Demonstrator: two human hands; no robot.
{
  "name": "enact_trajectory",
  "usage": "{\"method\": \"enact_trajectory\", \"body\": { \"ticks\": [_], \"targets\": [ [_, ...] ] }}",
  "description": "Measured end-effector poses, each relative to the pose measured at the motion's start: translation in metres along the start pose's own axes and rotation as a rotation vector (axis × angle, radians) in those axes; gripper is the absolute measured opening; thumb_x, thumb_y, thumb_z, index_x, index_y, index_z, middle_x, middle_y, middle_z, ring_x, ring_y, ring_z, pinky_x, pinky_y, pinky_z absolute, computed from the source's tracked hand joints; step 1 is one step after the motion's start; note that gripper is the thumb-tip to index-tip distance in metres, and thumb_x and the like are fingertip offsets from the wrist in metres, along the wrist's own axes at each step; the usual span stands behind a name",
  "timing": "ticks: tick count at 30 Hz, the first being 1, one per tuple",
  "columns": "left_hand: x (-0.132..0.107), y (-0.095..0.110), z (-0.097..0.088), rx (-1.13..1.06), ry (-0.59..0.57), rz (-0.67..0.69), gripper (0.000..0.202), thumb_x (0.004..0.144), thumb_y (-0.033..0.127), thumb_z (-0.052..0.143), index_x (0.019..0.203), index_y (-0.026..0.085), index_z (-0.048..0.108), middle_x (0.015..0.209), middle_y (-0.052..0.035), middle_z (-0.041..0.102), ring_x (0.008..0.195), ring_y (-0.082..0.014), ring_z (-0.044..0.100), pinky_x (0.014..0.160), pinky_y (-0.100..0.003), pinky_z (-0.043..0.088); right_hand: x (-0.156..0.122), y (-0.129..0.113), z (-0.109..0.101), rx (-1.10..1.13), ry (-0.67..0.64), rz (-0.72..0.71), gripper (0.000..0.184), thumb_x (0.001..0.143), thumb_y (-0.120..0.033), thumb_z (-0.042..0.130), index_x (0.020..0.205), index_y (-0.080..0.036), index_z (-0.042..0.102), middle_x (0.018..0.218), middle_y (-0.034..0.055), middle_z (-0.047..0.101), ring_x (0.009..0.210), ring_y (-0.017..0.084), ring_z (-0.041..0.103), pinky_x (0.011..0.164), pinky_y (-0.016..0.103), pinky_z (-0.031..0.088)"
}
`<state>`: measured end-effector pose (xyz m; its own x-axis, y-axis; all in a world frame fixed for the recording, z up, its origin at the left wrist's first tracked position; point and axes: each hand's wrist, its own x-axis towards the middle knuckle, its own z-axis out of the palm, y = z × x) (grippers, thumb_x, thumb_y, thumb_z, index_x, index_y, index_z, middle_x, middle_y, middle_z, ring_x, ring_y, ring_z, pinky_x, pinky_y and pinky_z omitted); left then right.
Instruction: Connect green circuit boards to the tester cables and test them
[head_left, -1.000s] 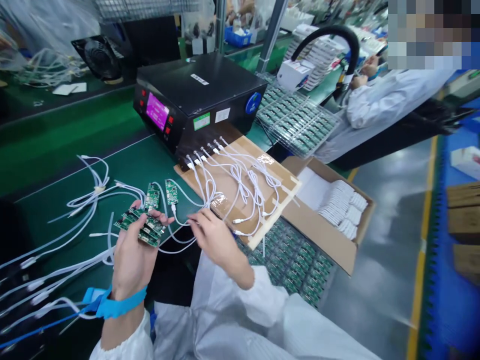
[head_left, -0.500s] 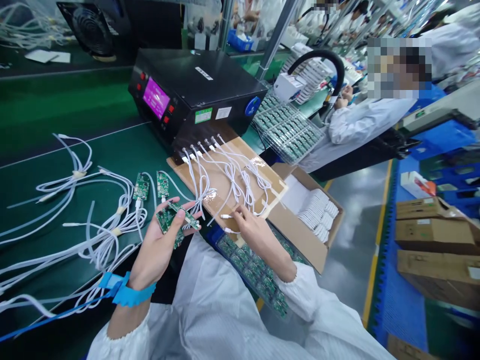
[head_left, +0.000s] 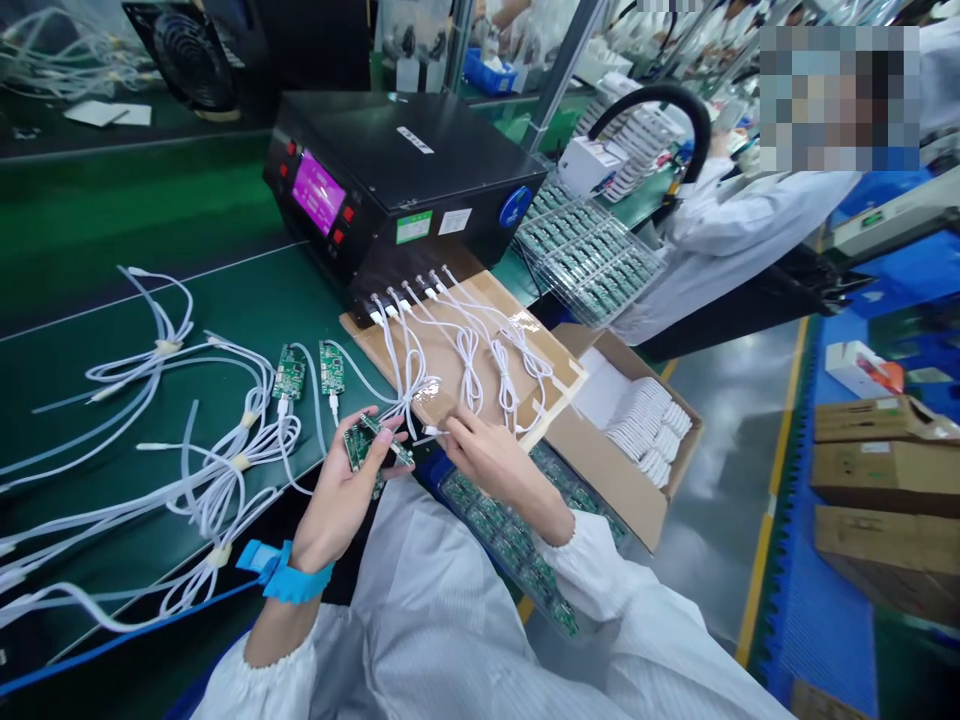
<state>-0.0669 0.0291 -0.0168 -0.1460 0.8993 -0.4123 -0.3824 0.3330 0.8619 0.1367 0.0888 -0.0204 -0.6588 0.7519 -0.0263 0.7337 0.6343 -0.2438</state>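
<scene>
My left hand [head_left: 341, 495] is closed around a small stack of green circuit boards [head_left: 369, 447], thumb on the top one, with a blue wrist strap [head_left: 281, 574] below. My right hand [head_left: 487, 460] pinches the plug end of a white cable [head_left: 433, 431] just right of those boards, over the edge of a taped cardboard sheet [head_left: 480, 345]. Several white cables run across that sheet from a black tester box [head_left: 397, 185] with a pink screen. Two more green boards [head_left: 309, 369] lie on the green mat, plugged to cables.
Loose white cables [head_left: 172, 440] spread over the mat at left. A tray of green boards [head_left: 517, 535] rests on my lap. An open carton of white parts [head_left: 637, 425] stands at right. A person in a white coat [head_left: 742, 235] works beyond, near clear trays of boards [head_left: 589, 255].
My right hand has moved left toward the boards and now pinches a cable plug. My left hand has drawn nearer with the stack. The view has shifted slightly.
</scene>
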Motion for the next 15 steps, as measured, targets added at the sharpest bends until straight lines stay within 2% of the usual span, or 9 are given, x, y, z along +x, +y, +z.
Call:
{"method": "enact_trajectory", "body": {
  "ticks": [4,7,9,15],
  "targets": [
    [0.001,0.011,0.007,-0.044,0.073,0.054,0.062,0.086,0.054,0.08,0.133,0.023,0.053,0.135,-0.0142,0.071,0.113,-0.0265,0.073,0.08,-0.039,0.07,-0.002,0.004,0.002,0.188,0.176,0.029,0.021,0.109,-0.022,0.041,0.122,-0.018,0.057,0.116,0.0117,0.064,0.092,0.02,0.07,0.074,0.031,0.058],
    [0.005,0.016,0.013,-0.104,0.119,0.087,0.059,0.085,0.052,0.082,0.128,0.023,0.055,0.136,-0.0138,0.071,0.116,-0.0266,0.072,0.076,-0.032,0.069,-0.003,0.003,0.002,0.313,0.299,0.004,0.021,0.109,-0.023,0.042,0.124,-0.02,0.057,0.117,0.0113,0.065,0.097,0.021,0.069,0.081,0.033,0.058],
    [0.008,0.017,0.016,-0.131,0.13,0.108,0.057,0.086,0.051,0.081,0.128,0.024,0.055,0.135,-0.0129,0.071,0.119,-0.0268,0.071,0.077,-0.031,0.068,-0.003,0.002,0.003,0.358,0.331,-0.038,0.02,0.109,-0.022,0.043,0.123,-0.021,0.058,0.116,0.011,0.066,0.099,0.021,0.069,0.083,0.033,0.058],
    [0.015,0.011,0.021,-0.176,0.119,0.14,0.057,0.086,0.05,0.082,0.129,0.025,0.055,0.137,-0.0134,0.071,0.124,-0.027,0.069,0.086,-0.034,0.067,-0.005,0.002,0.004,0.337,0.369,-0.103,0.02,0.108,-0.021,0.048,0.121,-0.02,0.063,0.115,0.0108,0.069,0.091,0.018,0.071,0.074,0.031,0.058]
  ]
}}
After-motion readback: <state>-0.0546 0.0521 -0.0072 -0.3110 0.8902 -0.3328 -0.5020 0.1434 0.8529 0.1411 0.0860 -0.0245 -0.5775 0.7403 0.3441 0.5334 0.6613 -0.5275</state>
